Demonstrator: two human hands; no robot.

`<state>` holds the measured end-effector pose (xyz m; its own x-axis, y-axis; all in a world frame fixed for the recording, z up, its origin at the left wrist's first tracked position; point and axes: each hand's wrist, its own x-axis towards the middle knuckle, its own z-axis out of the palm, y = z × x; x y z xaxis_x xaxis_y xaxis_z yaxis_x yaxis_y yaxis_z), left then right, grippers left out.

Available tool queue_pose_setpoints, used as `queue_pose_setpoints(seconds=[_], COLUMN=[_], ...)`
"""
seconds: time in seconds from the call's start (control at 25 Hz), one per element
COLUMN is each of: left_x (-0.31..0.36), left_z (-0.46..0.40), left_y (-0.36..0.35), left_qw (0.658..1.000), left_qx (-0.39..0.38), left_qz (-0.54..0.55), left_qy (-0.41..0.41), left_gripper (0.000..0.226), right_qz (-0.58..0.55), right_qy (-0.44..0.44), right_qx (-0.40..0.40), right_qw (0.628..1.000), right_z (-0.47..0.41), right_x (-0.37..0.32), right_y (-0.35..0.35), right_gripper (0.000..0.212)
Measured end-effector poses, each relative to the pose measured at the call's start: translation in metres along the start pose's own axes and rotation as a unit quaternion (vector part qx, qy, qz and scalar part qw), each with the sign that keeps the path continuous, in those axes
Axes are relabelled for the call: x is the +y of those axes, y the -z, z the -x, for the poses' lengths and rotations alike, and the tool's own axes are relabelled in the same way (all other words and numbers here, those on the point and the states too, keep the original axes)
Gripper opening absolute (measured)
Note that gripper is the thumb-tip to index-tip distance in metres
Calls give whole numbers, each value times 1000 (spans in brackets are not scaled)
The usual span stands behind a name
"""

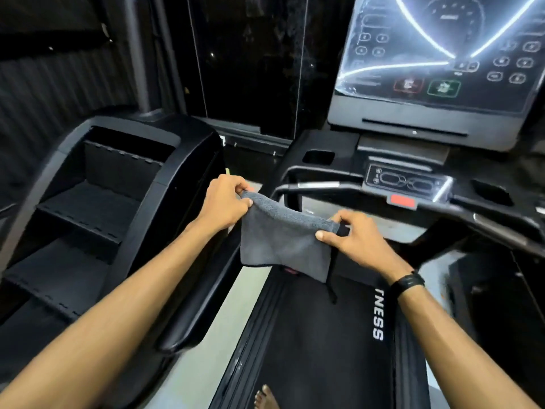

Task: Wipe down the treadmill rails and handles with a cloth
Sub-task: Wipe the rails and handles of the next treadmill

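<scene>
A grey cloth (283,240) hangs folded between both hands above the treadmill belt (318,335). My left hand (224,202) pinches its upper left corner. My right hand (356,234) pinches its upper right corner, and a black band sits on that wrist. The treadmill's front handle bar (318,185) curves just beyond the cloth, with a silver grip section on it. Farther right, the right handle (501,228) runs toward me. The console screen (442,54) glows above.
A black stair-climber machine (118,202) stands close on the left, its side rail (191,305) beside the treadmill. A red stop button (402,200) sits under the small control panel (407,181). A bare foot (265,398) rests on the belt's near end.
</scene>
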<state>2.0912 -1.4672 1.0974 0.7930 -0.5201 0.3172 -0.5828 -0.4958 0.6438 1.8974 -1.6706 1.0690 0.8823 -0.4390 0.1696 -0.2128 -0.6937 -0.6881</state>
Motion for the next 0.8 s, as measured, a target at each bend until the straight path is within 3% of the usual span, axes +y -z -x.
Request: queue_pose_setpoints(seconds=[0.2,0.44,0.64,0.8], left_x=[0,-21,-68,-111], left_z=[70,114,129,135], left_y=[-7,12,22,32], left_qw=[991,988,978,981], left_qx=[-130,-147,-189,-193], left_qz=[-25,-25,-61,-1], left_qy=[-21,-40,-59,-31], left_gripper=[19,24,31,38], right_qz=[-238,-387,-492,-573], right_qy=[-79,-133,-136,-282], right_qx=[-55,-93,-59,74], right_qw=[966,908,858,766], right_z=[118,184,200,185], right_x=[1,-51,-116,-138], right_y=[-61,-142,-233,-293], right_gripper=[39,25,36,44])
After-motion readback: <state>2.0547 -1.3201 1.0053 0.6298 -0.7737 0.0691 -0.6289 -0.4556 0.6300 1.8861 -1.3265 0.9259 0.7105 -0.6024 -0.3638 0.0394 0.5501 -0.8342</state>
